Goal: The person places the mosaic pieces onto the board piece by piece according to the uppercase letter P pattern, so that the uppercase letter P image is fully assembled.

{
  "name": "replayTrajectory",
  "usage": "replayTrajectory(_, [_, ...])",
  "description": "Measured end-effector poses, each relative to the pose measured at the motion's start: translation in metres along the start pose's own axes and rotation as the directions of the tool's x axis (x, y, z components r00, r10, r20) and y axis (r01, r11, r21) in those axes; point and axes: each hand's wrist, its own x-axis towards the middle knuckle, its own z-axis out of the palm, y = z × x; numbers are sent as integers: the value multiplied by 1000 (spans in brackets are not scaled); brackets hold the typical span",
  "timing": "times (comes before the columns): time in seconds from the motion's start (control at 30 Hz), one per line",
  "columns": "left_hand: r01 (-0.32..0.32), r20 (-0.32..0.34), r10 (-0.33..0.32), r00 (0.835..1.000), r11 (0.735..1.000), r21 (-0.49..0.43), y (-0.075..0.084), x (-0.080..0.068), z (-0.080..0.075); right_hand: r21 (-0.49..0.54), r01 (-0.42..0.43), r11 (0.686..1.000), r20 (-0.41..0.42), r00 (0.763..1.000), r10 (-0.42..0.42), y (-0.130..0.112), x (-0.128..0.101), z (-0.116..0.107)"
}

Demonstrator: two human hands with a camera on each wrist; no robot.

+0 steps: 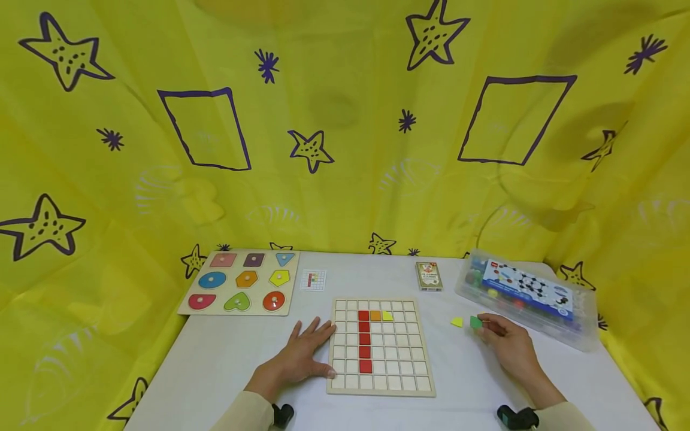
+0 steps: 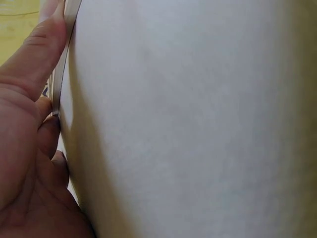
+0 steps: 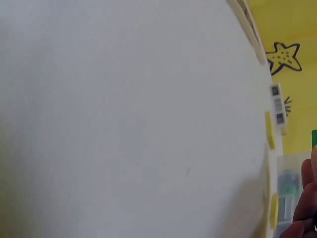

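A wooden grid board [image 1: 380, 383] lies on the white table [image 1: 226, 359], holding a column of red tiles [image 1: 365, 339], an orange tile [image 1: 375, 315] and a yellow tile [image 1: 387, 316]. My left hand [image 1: 305, 353] rests flat beside the board's left edge, fingers straight; in the left wrist view its fingers [image 2: 34, 64] touch the board's edge [image 2: 62, 64]. My right hand [image 1: 507, 344] pinches a green tile [image 1: 475, 322] at the fingertips, right of the board. A loose yellow tile [image 1: 457, 322] lies just left of the green one.
A shape puzzle board [image 1: 239, 281] sits at the back left, a small pattern card [image 1: 314, 279] behind the grid. A card box [image 1: 429, 276] and a clear plastic case [image 1: 528, 296] stand at the back right. Yellow star-print cloth surrounds the table.
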Motion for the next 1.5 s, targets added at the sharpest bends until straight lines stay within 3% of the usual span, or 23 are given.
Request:
replayTrajectory(0.37, [9,8,-9,1000,1000,-8,0,0,0,215,-71,974,33,997,65,-41,5,30])
replayTrajectory(0.8, [11,7,-11,1000,1000,2,1,1,-1,360,-161,919,128,984,122,-83,-2,72])
replayTrajectory(0.97, [12,5,-12,1000,1000,4,-1,1,0,366,-166,916,181,978,105,-92,-7,92])
replayTrajectory(1.23, [5,1,-5,1000,1000,1,-2,2,0,326,-96,941,222,975,23,-105,-14,119])
replayTrajectory(1.5, [13,3,-13,1000,1000,-9,-1,2,-1,205,-40,978,251,968,-13,-112,-21,137])
